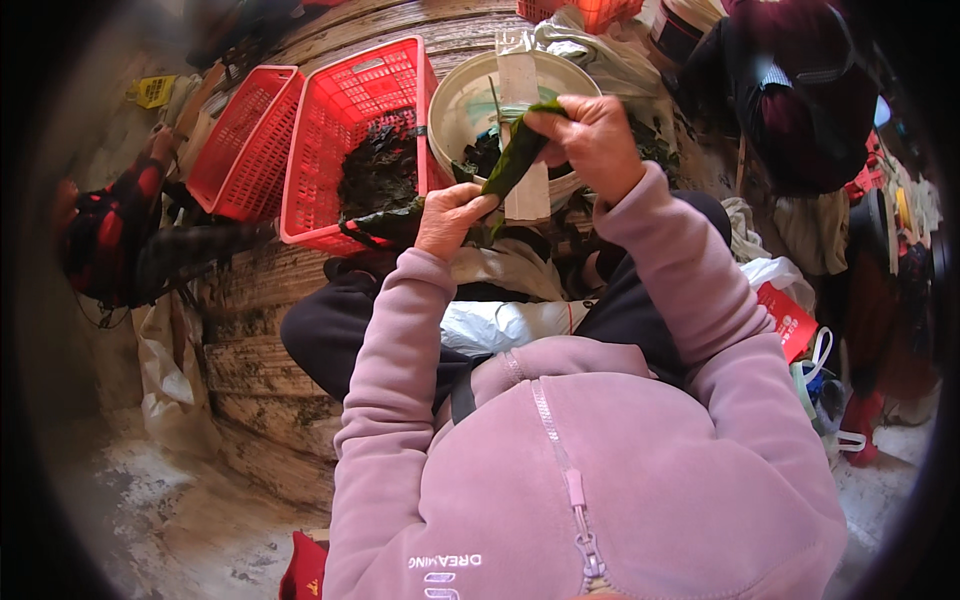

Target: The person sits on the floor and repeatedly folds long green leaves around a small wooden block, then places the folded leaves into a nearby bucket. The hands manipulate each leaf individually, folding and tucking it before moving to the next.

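Observation:
My left hand and my right hand hold a dark green strip, seemingly kelp, stretched slantwise between them, the right end higher. It passes over a flat board that lies across a round pale tub. Light green string is wound around the board. Dark leafy pieces lie in the tub. To the left, a red plastic crate holds more dark, wet-looking leaves. Some of them hang over its near edge beside my left hand.
A second red crate stands farther left on the wooden planks. People sit at the left and upper right. Cloth lies behind the tub. Bags, one of them red, are at my right side.

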The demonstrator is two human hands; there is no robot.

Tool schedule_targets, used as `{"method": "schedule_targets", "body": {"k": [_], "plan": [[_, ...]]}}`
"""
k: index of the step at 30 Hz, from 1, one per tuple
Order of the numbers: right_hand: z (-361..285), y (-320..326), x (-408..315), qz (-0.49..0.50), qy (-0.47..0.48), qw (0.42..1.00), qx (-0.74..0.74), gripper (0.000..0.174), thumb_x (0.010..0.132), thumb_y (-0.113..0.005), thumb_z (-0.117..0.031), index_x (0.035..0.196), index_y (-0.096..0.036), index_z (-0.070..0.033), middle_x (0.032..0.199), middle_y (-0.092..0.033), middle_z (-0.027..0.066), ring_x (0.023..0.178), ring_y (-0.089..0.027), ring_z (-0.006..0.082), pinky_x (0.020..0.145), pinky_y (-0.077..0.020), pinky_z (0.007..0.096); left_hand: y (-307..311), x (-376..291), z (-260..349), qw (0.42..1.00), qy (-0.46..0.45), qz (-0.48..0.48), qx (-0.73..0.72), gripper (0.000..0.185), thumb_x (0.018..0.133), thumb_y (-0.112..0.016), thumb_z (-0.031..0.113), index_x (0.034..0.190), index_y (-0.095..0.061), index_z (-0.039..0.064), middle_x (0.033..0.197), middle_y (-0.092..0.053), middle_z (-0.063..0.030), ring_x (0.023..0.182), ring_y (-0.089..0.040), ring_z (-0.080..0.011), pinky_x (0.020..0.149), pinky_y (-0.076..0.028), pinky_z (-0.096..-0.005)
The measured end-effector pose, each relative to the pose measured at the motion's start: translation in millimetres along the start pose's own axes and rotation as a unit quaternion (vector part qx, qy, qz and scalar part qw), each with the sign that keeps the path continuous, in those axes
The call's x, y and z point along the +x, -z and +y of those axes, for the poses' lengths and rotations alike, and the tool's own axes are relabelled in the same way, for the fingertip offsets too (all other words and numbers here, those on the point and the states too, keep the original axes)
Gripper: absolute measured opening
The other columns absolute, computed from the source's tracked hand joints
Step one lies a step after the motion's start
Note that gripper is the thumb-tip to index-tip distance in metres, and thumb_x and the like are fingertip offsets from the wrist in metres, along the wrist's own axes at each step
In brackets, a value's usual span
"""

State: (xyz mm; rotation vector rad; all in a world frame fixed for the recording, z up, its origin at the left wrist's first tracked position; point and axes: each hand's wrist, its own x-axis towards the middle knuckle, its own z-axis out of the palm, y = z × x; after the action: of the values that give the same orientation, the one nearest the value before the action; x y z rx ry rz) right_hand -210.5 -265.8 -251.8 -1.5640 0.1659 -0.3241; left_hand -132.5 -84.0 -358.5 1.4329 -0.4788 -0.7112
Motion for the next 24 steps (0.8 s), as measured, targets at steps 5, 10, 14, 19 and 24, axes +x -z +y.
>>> {"method": "schedule_targets", "body": {"k": [5,10,14,19,24], "plan": [[-47,-25,9,-0.018,0.09,0.991,-0.094,0.017,0.083,-0.061,-0.012,0.085,-0.066,0.005,0.068,-0.065,0.0084,0.053,-0.062,0.0125,0.047,-0.0484,0.0227,21,-13,-20,0.991,-0.057,0.123,-0.007,0.012,0.08,-0.066,0.011,0.084,-0.067,0.0,0.07,-0.063,-0.0029,0.059,-0.054,-0.0074,0.055,-0.044,-0.0218],[-62,-43,5,-0.031,0.014,0.999,0.005,0.02,0.085,-0.059,-0.012,0.089,-0.063,0.007,0.072,-0.066,0.0113,0.06,-0.066,0.0174,0.051,-0.0523,0.0218,11,-42,4,0.996,-0.016,0.088,-0.005,0.036,0.088,-0.055,0.032,0.09,-0.065,-0.002,0.077,-0.066,-0.0091,0.063,-0.06,-0.014,0.06,-0.048,-0.0255],[-61,-44,-6,-0.054,0.003,0.998,0.029,0.021,0.087,-0.057,-0.013,0.095,-0.061,0.005,0.083,-0.066,0.0132,0.07,-0.067,0.0194,0.064,-0.0547,0.0252,-27,-53,28,0.936,0.032,-0.168,-0.306,0.058,0.092,-0.039,0.049,0.106,-0.057,-0.004,0.1,-0.063,-0.0176,0.092,-0.062,-0.0245,0.082,-0.047,-0.035],[-50,-28,-35,-0.064,0.0,0.995,0.082,0.021,0.089,-0.053,-0.012,0.1,-0.059,0.005,0.09,-0.066,0.0126,0.077,-0.067,0.0198,0.071,-0.0545,0.0266,-37,-30,32,0.888,-0.016,-0.05,-0.457,0.054,0.094,-0.037,0.045,0.116,-0.053,-0.001,0.108,-0.062,-0.0157,0.105,-0.057,-0.025,0.092,-0.039,-0.0363],[-8,-9,-58,0.024,-0.05,0.986,0.16,0.021,0.092,-0.047,-0.009,0.106,-0.054,0.004,0.095,-0.064,0.0167,0.08,-0.067,0.0248,0.071,-0.0549,0.0313,-19,-13,31,0.877,-0.058,0.037,-0.476,0.025,0.091,-0.051,0.023,0.108,-0.056,0.005,0.102,-0.063,-0.0087,0.096,-0.06,-0.0211,0.087,-0.047,-0.0383]]}}
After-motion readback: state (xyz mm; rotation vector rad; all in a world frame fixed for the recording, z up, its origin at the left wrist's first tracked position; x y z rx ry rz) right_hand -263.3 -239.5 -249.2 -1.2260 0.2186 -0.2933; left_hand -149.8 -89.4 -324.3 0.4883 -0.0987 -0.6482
